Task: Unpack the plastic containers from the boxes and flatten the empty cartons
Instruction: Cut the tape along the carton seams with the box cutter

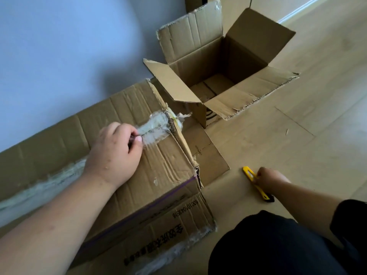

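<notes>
A large taped cardboard carton (139, 175) lies on the floor in front of me, its top flaps closed. My left hand (117, 153) rests on the carton's top and pinches the end of a strip of clear packing tape (156, 128) that is partly peeled near the far right corner. My right hand (268, 179) is low on the floor to the right and grips a yellow box cutter (256, 183) lying flat there. Beyond the closed carton stands a smaller open carton (218, 76), flaps spread, its inside empty as far as I can see. No plastic containers are visible.
A pale wall (69, 56) runs along the left behind the cartons. Light wood floor (307, 126) spreads to the right. My dark-clothed knee (278, 245) is at the lower right. Another carton's edge (194, 4) shows at the top.
</notes>
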